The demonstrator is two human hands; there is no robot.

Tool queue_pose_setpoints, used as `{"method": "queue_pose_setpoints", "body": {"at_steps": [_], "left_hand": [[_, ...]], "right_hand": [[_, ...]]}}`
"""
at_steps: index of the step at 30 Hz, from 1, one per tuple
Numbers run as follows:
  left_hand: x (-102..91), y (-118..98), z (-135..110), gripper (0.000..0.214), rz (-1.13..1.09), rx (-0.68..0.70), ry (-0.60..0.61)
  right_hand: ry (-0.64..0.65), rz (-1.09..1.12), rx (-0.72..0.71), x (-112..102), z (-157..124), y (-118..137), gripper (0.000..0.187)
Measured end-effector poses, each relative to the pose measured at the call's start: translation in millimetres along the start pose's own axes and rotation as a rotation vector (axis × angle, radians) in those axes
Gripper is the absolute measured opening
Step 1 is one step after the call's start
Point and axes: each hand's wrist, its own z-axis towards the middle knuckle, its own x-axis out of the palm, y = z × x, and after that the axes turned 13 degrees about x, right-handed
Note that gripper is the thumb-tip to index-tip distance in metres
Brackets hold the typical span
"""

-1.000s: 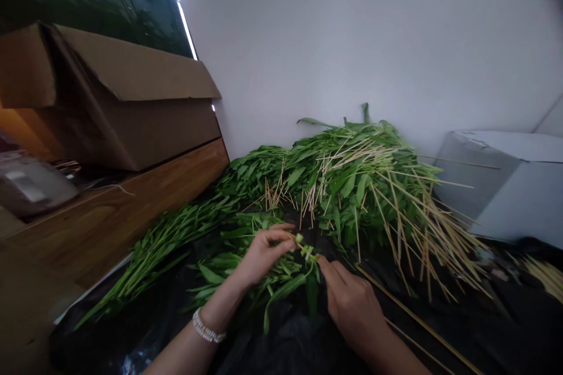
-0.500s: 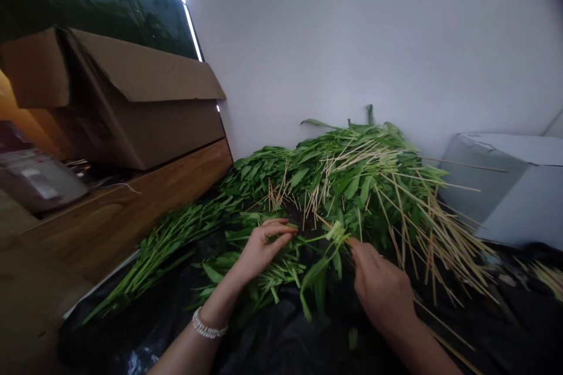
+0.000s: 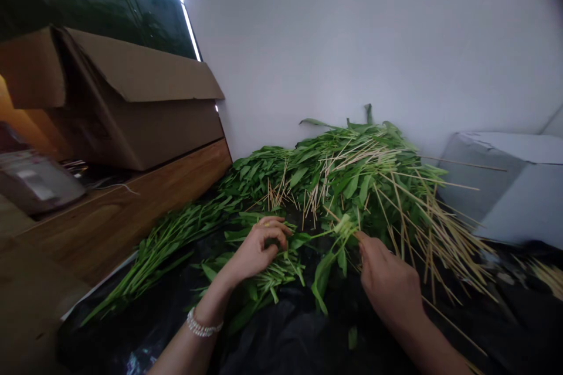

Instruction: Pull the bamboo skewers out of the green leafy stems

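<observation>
My right hand (image 3: pixel 389 281) is closed on a thin wooden skewer (image 3: pixel 333 214). Folded pale-green stems with long leaves (image 3: pixel 343 228) are bunched on it, and one leaf droops below. From the bunch a thin stem runs left to a leaf near my left hand (image 3: pixel 259 246). That hand has curved fingers with the thumb apart, and nothing shows between them. Under and beside it lies a small heap of cut leafy stems (image 3: pixel 275 281). Its far fingertips are partly hidden among the leaves.
Behind the hands a large pile of leafy greens (image 3: pixel 303 164) with many skewers (image 3: pixel 433 228) rests on black plastic sheeting (image 3: pixel 281 334). More long stems (image 3: pixel 145 269) lie left. A cardboard box (image 3: pixel 167 129) stands on a wooden ledge (image 3: pixel 176 193); a white box (image 3: pixel 514 187) is at right.
My right hand has shifted slightly right with the skewer and its greens. My left hand has drawn back a little left, its thumb now parted from the fingers.
</observation>
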Motion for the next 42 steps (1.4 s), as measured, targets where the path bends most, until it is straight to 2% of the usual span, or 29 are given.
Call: {"method": "queue_pose_setpoints", "body": {"at_steps": [3,5,10,13,17,19,21,23,25,29,32,38,42], "left_hand": [[-2.2,-1,-2,0.044,0.032,0.023,0.119],[0.6,1,-4,0.046,0.071,0.035,0.156],[8.3,3,-1,0.026,0.08,0.053,0.088],[5.7,2,2,0.014,-0.025,0.024,-0.09],[-2.9,6,1,0.013,-0.185,-0.015,-0.466],[-6.5,8,-1,0.016,-0.277,0.009,-0.639],[-8.8,10,-3,0.02,-0.324,0.027,-0.728],[-9.0,8,-3,0.02,-0.325,0.028,-0.71],[-6.5,5,-2,0.018,-0.321,-0.006,-0.614],[5.0,-5,0,0.026,-0.452,-0.164,-0.44],[13.0,-9,2,0.028,-0.561,-0.218,-0.416],[17.2,-9,2,0.022,-0.545,-0.244,-0.37],[18.6,-7,2,0.021,-0.542,-0.266,-0.381]], "right_hand": [[-0.002,-0.007,-0.003,0,0,-1,0.03],[-0.005,-0.009,-0.01,0,0,0,0.03],[-0.009,0.003,0.001,-1,1,1,0.029],[-0.036,0.001,0.066,-4,7,-6,0.029],[-0.112,-0.002,0.214,-11,16,-17,0.025],[-0.123,0.009,0.223,-13,19,-19,0.025],[-0.12,0.029,0.182,-12,18,-18,0.025],[-0.106,0.056,0.093,-10,15,-13,0.024],[-0.076,0.082,-0.016,-7,10,-6,0.025],[-0.022,0.151,-0.168,-2,0,5,0.029],[-0.004,0.196,-0.222,1,-6,11,0.032],[0.016,0.222,-0.27,1,-10,19,0.034],[0.028,0.242,-0.275,0,-12,21,0.035]]}}
